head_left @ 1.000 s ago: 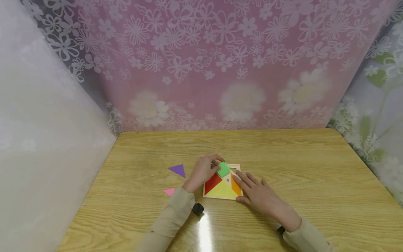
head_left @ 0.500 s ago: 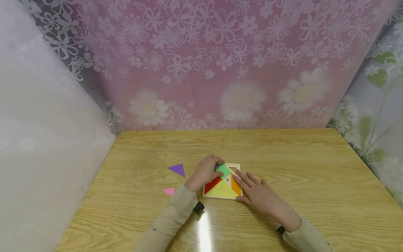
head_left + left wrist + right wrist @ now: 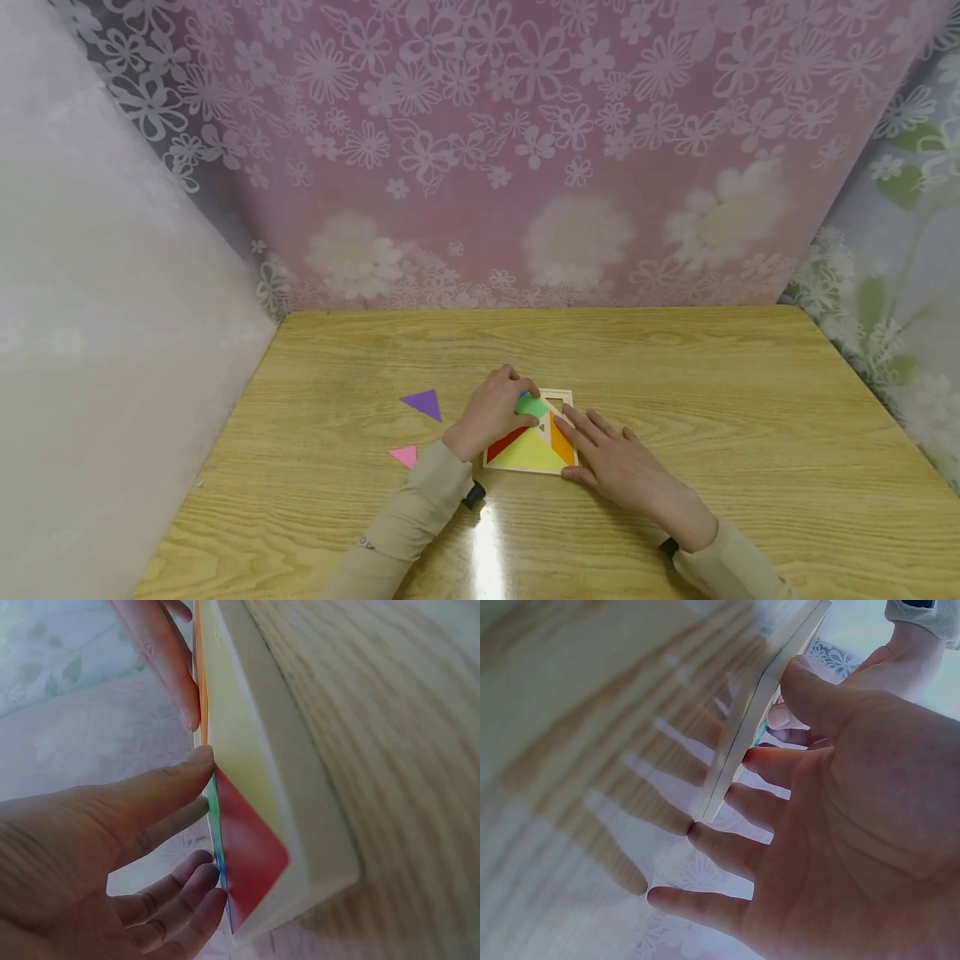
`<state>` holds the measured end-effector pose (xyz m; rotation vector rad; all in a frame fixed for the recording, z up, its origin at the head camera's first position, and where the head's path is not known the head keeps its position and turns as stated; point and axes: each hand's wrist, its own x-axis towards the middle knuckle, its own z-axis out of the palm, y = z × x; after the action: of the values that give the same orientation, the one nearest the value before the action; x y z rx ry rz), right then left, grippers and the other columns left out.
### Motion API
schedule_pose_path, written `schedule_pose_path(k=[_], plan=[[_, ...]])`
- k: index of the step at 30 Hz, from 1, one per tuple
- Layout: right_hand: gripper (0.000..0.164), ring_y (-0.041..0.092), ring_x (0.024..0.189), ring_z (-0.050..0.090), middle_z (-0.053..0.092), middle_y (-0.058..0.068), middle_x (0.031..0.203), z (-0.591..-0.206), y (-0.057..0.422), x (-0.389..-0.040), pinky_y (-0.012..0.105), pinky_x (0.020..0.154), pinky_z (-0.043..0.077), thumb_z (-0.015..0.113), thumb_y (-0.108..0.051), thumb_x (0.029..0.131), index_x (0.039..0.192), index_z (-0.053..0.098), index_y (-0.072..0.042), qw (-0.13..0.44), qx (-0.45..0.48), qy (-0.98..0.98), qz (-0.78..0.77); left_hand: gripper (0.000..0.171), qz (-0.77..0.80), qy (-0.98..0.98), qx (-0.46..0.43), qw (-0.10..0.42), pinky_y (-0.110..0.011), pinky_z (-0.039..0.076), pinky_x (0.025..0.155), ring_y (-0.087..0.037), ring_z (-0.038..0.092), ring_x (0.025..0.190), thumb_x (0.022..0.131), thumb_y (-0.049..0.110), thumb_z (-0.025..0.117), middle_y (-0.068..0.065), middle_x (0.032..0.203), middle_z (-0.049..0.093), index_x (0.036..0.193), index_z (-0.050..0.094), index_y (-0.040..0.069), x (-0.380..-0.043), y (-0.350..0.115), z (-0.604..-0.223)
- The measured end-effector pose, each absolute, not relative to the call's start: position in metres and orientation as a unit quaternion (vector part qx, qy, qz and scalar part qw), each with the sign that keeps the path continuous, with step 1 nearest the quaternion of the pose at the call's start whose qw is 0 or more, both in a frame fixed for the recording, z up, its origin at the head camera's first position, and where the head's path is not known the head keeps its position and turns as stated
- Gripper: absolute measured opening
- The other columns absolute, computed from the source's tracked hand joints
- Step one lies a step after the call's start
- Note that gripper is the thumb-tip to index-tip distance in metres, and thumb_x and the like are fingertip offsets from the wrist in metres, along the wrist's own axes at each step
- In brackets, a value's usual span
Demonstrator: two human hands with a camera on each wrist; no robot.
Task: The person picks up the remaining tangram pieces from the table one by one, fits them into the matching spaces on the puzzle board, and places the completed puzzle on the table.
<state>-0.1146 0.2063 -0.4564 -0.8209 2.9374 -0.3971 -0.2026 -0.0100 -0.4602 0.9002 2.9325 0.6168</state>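
A square wooden tangram tray (image 3: 525, 471) lies on the table with red (image 3: 504, 444), yellow (image 3: 528, 454) and orange (image 3: 562, 440) pieces in it. My left hand (image 3: 489, 412) reaches over its upper left part and holds a green square piece (image 3: 531, 405) between thumb and forefinger, flat at the tray. In the left wrist view, the other fingertips touch near a blue piece (image 3: 218, 851), mostly hidden in the head view. My right hand (image 3: 622, 462) lies with fingers extended along the tray's right side, its thumb at the lower right corner.
A purple triangle (image 3: 424, 403) and a smaller pink triangle (image 3: 405, 456) lie on the wooden table (image 3: 315, 417) left of the tray, the pink one close to the left sleeve (image 3: 408, 517). A flowered curtain (image 3: 480, 167) hangs behind the table's far edge.
The green square, tilted a second ago, now lies flatter in the tray. My left hand has shifted slightly, its thumb moving right across the green piece. My right hand stays in place.
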Motion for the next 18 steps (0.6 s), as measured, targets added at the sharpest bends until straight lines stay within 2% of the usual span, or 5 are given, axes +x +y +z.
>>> schedule_pose_path(k=[13,18], plan=[[0.066,0.047,0.139,0.042,0.033,0.015,0.162,-0.4565,0.2069,-0.1163,0.078,0.093,0.040,0.058,-0.042,0.101,0.155,0.042,-0.007,0.032,-0.278,0.951,-0.132,0.034,0.218,0.937,0.274,0.015,-0.036,0.054,0.085,-0.026,0.056,0.106,0.086,0.031,0.083,-0.007,0.115,0.059,0.114,0.074,0.015,-0.2004,-0.0134,-0.4608],[0.066,0.048,0.138,0.044,0.034,0.014,0.162,-0.4567,0.2082,-0.1166,0.077,0.092,0.042,0.059,-0.043,0.100,0.155,0.042,-0.008,0.029,-0.285,0.950,-0.127,0.035,0.226,0.934,0.275,0.025,-0.036,0.052,0.089,-0.023,0.055,0.101,0.086,0.030,0.082,-0.008,0.114,0.058,0.115,0.072,0.014,-0.1987,-0.0156,-0.4616]])
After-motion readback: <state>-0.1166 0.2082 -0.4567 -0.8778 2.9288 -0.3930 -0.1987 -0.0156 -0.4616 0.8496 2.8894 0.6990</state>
